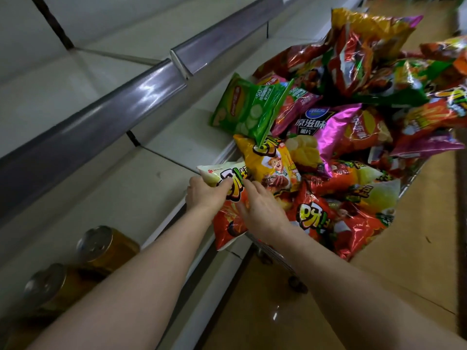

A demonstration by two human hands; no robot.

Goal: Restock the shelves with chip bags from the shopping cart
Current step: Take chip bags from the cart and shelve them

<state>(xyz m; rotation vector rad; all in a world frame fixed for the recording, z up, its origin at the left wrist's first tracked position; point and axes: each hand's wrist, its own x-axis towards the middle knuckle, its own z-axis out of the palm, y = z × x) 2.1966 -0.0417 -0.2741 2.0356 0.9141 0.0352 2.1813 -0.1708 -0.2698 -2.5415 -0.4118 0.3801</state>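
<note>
A shopping cart (pixel 275 251) on the right is heaped with several chip bags. A red and white chip bag (pixel 227 223) hangs over the cart's near left edge. My left hand (pixel 204 193) grips the white top of that bag, thumb and fingers curled round it. My right hand (pixel 260 208) lies on the same bag's front with fingers extended, touching it just below a yellow bag (pixel 267 162). A green bag (pixel 247 107) leans at the pile's left side. The white shelves (pixel 141 188) run along the left, level with my hands.
Two gold cans (pixel 106 246) with silver lids stand on the lower shelf at the near left. A grey price rail (pixel 113 107) edges the shelf above. Tan floor (pixel 417 248) lies to the right of the cart.
</note>
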